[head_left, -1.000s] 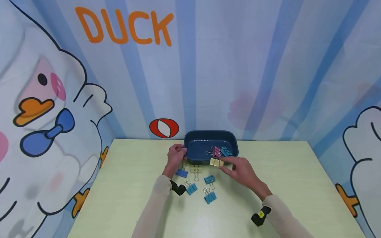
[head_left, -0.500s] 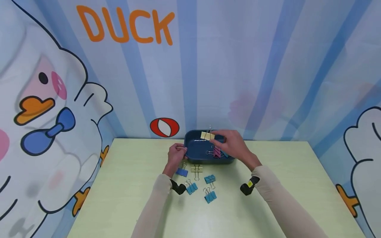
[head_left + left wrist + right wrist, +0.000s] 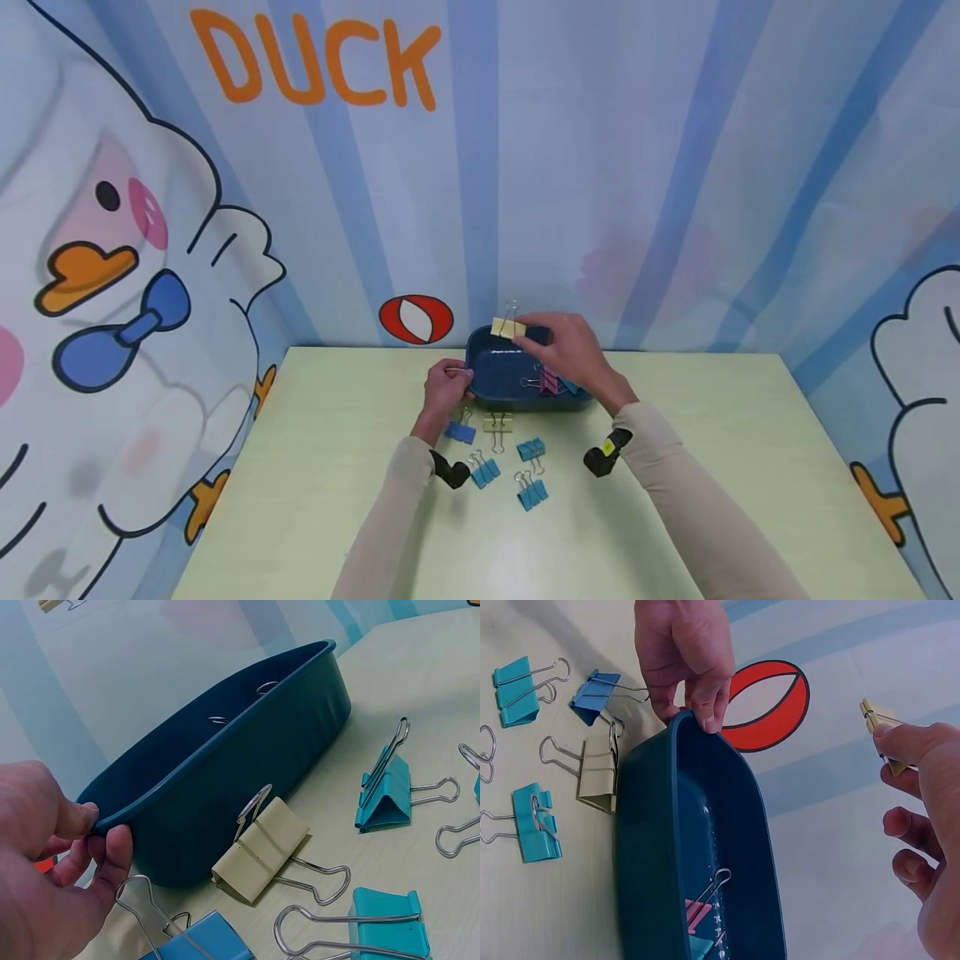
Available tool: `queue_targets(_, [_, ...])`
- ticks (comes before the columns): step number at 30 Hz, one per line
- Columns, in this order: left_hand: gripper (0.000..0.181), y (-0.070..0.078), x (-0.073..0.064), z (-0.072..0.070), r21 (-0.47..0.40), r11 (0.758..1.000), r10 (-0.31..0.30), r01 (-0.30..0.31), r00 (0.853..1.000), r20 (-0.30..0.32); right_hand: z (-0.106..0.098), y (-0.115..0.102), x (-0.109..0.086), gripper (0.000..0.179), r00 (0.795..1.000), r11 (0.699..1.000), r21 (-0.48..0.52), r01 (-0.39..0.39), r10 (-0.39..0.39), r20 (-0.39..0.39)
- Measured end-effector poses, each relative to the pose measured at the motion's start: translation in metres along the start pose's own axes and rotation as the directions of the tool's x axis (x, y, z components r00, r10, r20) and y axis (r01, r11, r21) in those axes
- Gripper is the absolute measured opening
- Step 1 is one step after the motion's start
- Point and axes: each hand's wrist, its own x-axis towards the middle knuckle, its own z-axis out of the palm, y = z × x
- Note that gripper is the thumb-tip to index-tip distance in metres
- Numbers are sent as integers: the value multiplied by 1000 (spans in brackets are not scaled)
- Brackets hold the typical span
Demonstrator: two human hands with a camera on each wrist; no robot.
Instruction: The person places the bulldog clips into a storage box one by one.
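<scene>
My right hand pinches a pale yellow binder clip between thumb and fingers, held up over the far left part of a dark blue tray. The clip's wire handle points upward in the head view. At the tray's left end my left hand pinches the rim, thumb on the inner side. Inside the tray lie a pink binder clip and a teal clip, partly hidden by the tray wall in the wrist views. Another pale yellow binder clip stands on the table against the tray's near side.
On the pale table, in front of the tray, are a blue binder clip by the left wrist and several teal clips. A striped curtain with duck pictures rises right behind the tray.
My right hand has carried the pale yellow binder clip from the tray's near rim up and leftward to above its far side. The left hand keeps its hold on the rim.
</scene>
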Motion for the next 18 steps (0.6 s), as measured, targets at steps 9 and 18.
queue_targets(9, [24, -1, 1, 2, 11, 1000, -21, 21, 1000, -3, 0, 6, -3, 39, 999, 999, 12, -34, 34, 9])
queue_targets(18, [25, -1, 1, 2, 15, 999, -32, 32, 999, -17, -1, 11, -12, 51, 997, 998, 27, -60, 58, 49])
